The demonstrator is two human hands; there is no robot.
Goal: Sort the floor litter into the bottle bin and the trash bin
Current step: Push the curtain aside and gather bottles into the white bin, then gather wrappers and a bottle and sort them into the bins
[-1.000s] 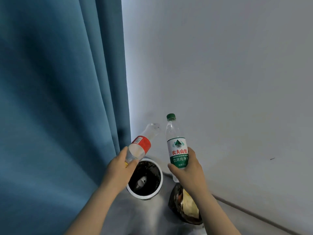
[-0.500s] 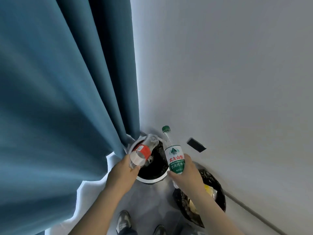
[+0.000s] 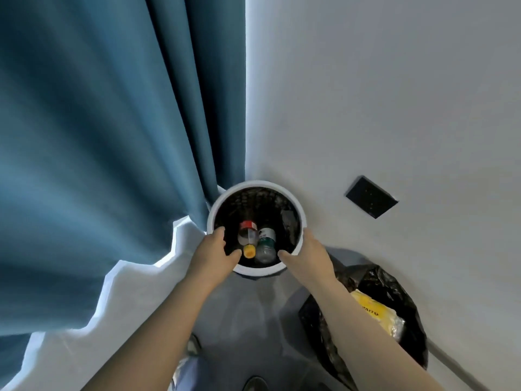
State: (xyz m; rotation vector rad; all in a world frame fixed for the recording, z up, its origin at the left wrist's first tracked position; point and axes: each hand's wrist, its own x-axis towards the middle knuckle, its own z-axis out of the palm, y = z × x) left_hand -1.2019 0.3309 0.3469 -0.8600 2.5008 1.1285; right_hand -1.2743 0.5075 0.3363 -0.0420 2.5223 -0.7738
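Observation:
The white-rimmed bottle bin (image 3: 255, 185) stands in the corner below me. Inside it lie a red-labelled clear bottle (image 3: 248, 234) with a yellow cap and a green-labelled water bottle (image 3: 266, 242), side by side. My left hand (image 3: 215, 253) hovers over the bin's left rim, fingers relaxed and spread, holding nothing. My right hand (image 3: 306, 256) hovers over the right rim, also empty with loose fingers. The black-bagged trash bin (image 3: 394, 289) sits to the right under my right forearm, with a yellow wrapper (image 3: 375, 313) in it.
A blue curtain (image 3: 112, 136) with a white lining hangs at the left, touching the bottle bin. The white wall fills the right, with a dark socket plate (image 3: 370, 196). Grey floor and my shoes (image 3: 255, 384) show at the bottom.
Both bottles left my hands and now lie inside the bottle bin. My hands opened and stay over the rim. The camera tipped down toward the floor.

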